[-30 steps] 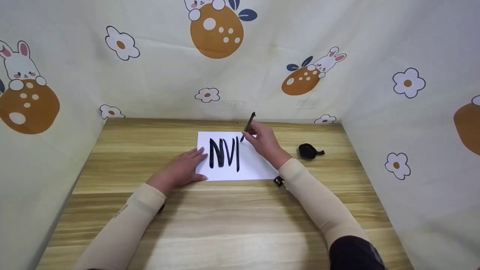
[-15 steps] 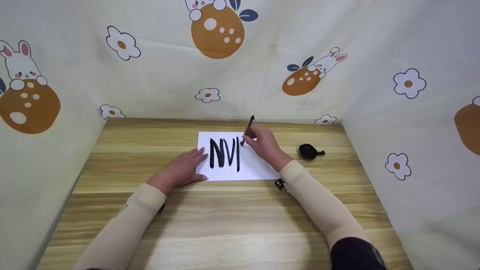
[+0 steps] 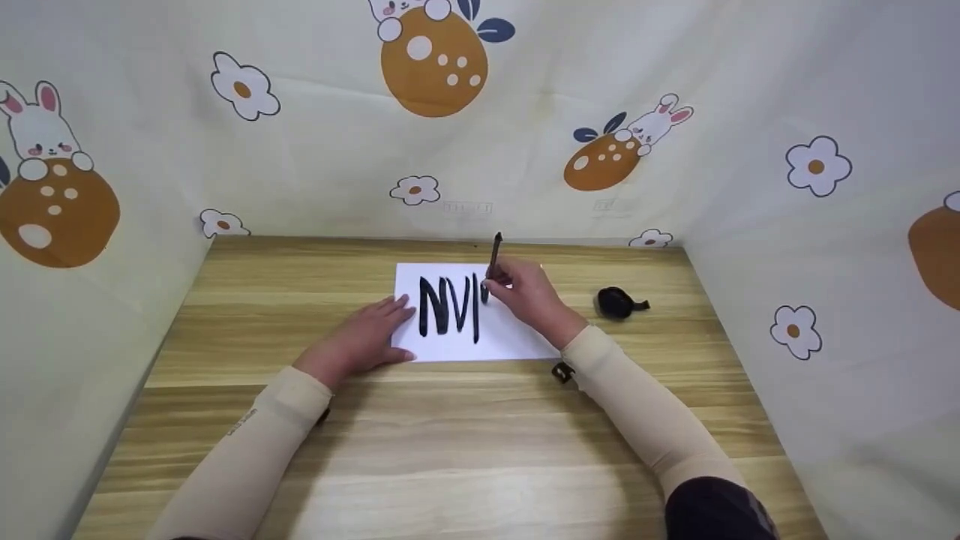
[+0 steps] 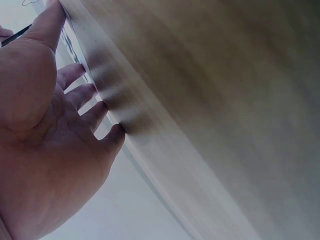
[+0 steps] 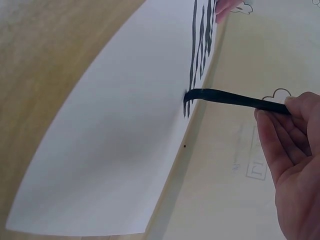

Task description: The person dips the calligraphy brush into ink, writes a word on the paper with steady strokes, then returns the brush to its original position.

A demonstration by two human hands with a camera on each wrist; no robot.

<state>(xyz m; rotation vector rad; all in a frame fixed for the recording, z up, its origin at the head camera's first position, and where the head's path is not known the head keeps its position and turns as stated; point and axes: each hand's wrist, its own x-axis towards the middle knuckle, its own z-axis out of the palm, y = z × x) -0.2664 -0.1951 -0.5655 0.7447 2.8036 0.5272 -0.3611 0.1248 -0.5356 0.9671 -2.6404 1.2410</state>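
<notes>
At the centre of the head view, the right hand pinches a brush, its tip touching the white paper on the desk. The left hand, fingers outstretched, rests on the paper's left edge; a black dish sits right of centre.

Beige sleeves, lettering on left; dark fabric above right.

Left hand, fingertips at edge of paper, wood-grain table beneath
</notes>
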